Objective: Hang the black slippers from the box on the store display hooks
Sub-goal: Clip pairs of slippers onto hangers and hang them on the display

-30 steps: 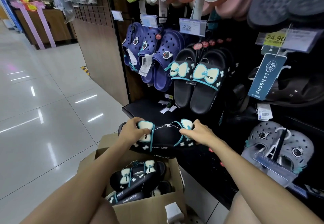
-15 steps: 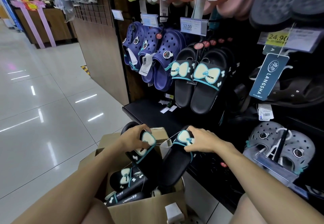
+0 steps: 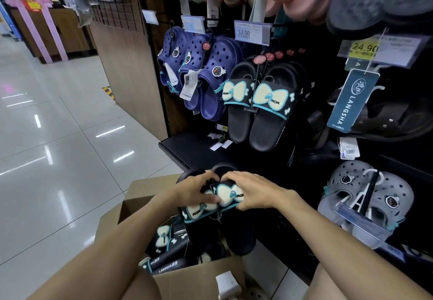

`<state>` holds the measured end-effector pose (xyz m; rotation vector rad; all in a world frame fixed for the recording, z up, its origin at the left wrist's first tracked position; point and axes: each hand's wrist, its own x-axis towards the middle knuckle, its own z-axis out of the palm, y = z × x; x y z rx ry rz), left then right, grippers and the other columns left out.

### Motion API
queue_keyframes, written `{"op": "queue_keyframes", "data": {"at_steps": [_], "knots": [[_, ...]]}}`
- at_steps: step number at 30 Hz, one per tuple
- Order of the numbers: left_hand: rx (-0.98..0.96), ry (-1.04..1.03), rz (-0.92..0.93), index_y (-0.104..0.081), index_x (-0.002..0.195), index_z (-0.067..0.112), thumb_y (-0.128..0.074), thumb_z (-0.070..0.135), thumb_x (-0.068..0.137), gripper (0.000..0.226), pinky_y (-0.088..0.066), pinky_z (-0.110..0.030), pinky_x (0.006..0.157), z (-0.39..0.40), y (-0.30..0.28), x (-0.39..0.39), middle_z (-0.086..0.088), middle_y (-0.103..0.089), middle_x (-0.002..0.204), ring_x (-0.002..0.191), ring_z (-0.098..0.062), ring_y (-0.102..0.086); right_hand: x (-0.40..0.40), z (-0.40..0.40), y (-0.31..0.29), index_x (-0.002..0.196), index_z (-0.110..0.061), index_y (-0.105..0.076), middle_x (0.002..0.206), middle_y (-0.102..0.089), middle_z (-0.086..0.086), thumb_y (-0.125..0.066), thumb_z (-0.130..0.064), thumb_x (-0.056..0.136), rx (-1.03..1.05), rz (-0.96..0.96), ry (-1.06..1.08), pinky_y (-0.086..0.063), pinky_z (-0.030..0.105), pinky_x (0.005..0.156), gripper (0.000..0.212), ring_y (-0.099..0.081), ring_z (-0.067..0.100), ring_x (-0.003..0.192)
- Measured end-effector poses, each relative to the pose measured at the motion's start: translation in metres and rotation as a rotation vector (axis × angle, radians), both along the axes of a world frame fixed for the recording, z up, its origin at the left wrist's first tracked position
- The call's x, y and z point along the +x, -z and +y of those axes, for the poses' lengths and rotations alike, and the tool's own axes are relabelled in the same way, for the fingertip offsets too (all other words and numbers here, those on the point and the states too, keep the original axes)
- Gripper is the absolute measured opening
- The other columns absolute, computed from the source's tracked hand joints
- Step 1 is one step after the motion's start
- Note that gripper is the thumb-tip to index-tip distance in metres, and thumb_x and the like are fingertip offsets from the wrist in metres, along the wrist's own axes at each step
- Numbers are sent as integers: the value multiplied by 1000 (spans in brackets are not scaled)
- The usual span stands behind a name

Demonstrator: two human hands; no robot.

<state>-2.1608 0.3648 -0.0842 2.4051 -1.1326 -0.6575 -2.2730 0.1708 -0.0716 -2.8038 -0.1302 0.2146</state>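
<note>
We see a pair of black slippers (image 3: 218, 208) with cream bows edged in teal and "MOM" lettering, held side by side, heels up, above the open cardboard box (image 3: 187, 278). Left hand (image 3: 194, 190) curls over the left slipper's strap, thumb on the bow; right hand (image 3: 253, 191) wraps the right strap, fingers bent round it. Both grips tight, nothing else held. More matching slippers in the box (image 3: 164, 245), count unclear. One identical pair hanging on a display hook (image 3: 257, 102), more behind it. Three navy clogs (image 3: 201, 77) hang left of that; two grey clogs (image 3: 367, 189) lower right.
</note>
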Motion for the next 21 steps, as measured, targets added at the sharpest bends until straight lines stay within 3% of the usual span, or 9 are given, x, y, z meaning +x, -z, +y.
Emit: {"op": "queue_keyframes", "data": {"at_steps": [3,5,7,10,13,17,21], "knots": [[6,-14,20,-45,138,36,-62,61,84,62,-41,-30,102,-6,1,-2,6,-54,132,123,-14,-51,-3,-3,0,136,-33,-42,129,-49,-18,-74,-21,71,38,-37,6,-40,23,86,74,-49,7,113],[16,-22,10,-44,141,33,-57,61,88,61,-39,-27,99,-12,1,-5,4,-51,134,125,-16,-50,-6,-6,1,136,-34,-42,128,-48,-19,-75,-21,72,47,-51,5,-40,22,85,73,-49,5,111],[23,-29,-32,-48,138,31,-56,59,90,57,-40,-26,91,-18,1,-9,2,-54,126,116,-17,-54,-10,-10,3,136,-35,-41,127,-47,-21,-76,-24,72,46,-62,3,-43,24,87,74,-50,4,111],[-18,-34,-70,-60,111,31,-60,60,87,37,-47,-31,79,-31,3,-11,2,-62,102,95,-18,-61,-16,-19,8,137,-37,-40,129,-44,-22,-78,-28,71,55,-74,13,-49,28,89,77,-52,5,110],[-38,-76,-96,-61,105,26,-62,61,85,40,-50,-35,75,-46,4,-15,1,-66,92,83,-17,-63,-24,-34,13,142,-37,-35,137,-37,-23,-81,-32,72,74,-90,49,-49,27,92,83,-48,3,118],[-75,-124,-175,-62,101,25,-61,63,83,42,-47,-34,69,-69,7,-25,5,-65,86,81,-15,-62,-41,-65,16,149,-32,-32,147,-33,-17,-76,-36,81,129,-163,204,-44,28,103,81,-39,3,132],[-156,-166,-278,-61,101,23,-62,56,86,37,-38,-31,65,-91,6,-35,7,-60,87,88,-18,-61,-67,-102,38,141,-28,-42,126,-51,-11,-73,-27,86,167,-152,442,-47,34,100,63,-55,10,114]]}}
